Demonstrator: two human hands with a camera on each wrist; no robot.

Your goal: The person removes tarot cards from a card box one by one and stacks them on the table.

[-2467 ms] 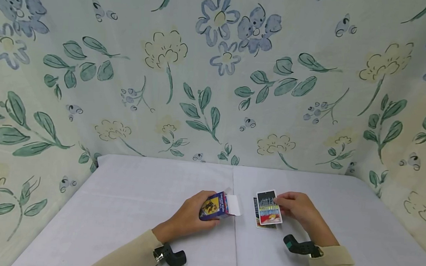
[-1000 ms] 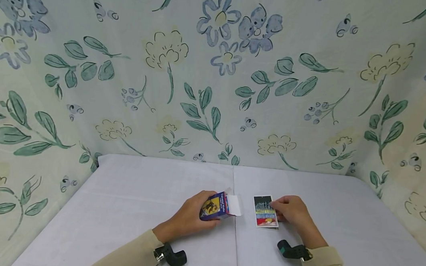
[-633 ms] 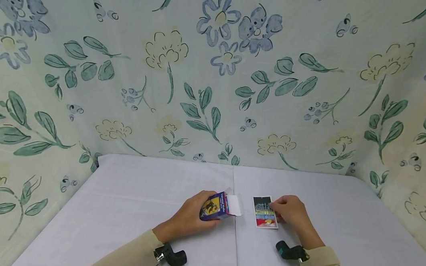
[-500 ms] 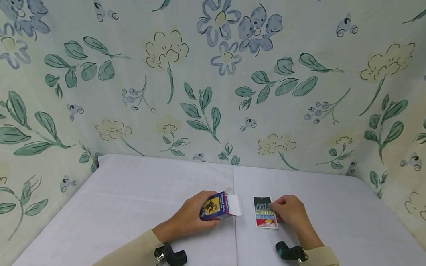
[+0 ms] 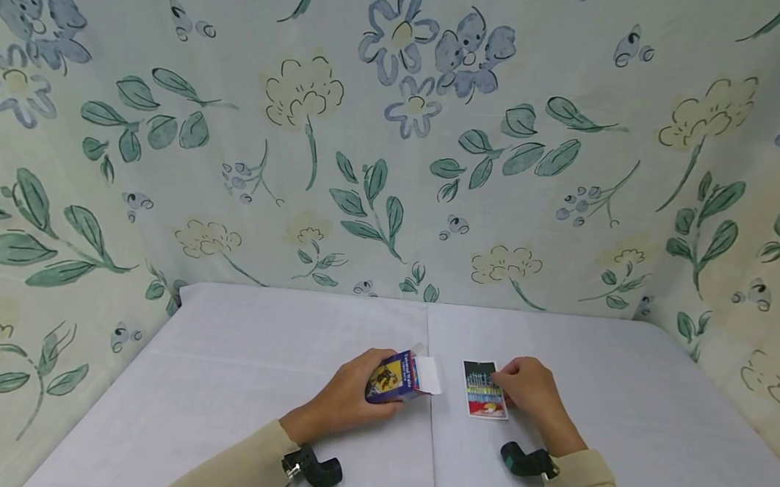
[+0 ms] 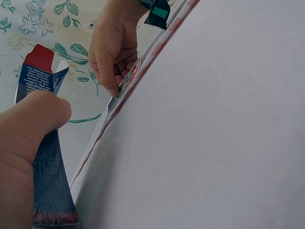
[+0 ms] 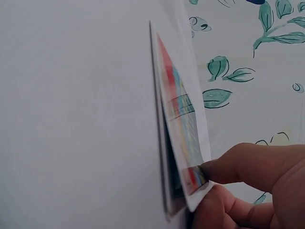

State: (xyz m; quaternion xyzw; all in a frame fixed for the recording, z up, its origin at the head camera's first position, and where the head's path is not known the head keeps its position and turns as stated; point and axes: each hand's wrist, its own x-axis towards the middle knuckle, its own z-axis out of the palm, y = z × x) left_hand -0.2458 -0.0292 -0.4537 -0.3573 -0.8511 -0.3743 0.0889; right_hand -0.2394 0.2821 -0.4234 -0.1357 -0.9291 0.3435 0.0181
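My left hand point(image 5: 347, 392) grips a blue tarot card box point(image 5: 389, 379) with a yellow picture, its end flap hanging open to the right. In the left wrist view the thumb presses the box's blue side point(image 6: 50, 176), and a red flap shows at its top. My right hand point(image 5: 533, 387) pinches the right edge of a picture card point(image 5: 485, 395), black above and red below. That card lies over at least one other card; the right wrist view shows the top card point(image 7: 178, 114) raised slightly at the pinched edge, with a gap beneath.
A white cloth point(image 5: 238, 353) covers the table, with a crease running between the box and the cards. Behind and at the sides hangs a floral curtain point(image 5: 392, 199). Each wrist carries a black camera point(image 5: 318, 471).
The right hand has brought its card left and down onto the card beneath, so the two now line up almost fully. The left hand and box have stayed still.
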